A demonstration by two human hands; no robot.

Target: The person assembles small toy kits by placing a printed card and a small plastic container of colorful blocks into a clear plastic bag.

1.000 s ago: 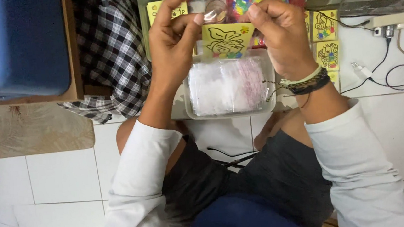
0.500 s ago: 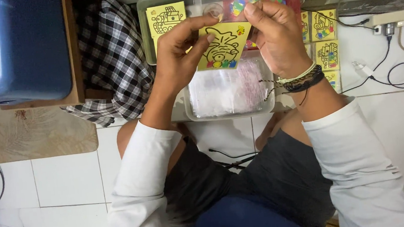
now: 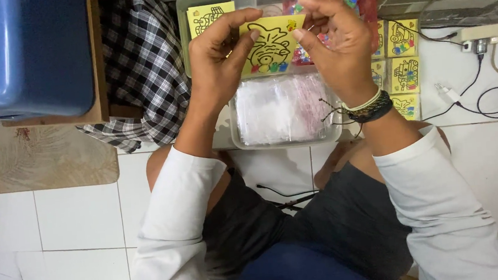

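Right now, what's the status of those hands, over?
Left hand and right hand both pinch one yellow picture card. Held above clear tub of plastic bags. Nothing blocking.

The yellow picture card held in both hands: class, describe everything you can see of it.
The yellow picture card is a thin, flat rectangle, seemingly of paper or card, with a black outline drawing and small coloured patches along its lower edge. It is held up facing the camera, roughly level, above a clear plastic tray. The left hand pinches its left side and the right hand its right; fingers hide both ends.
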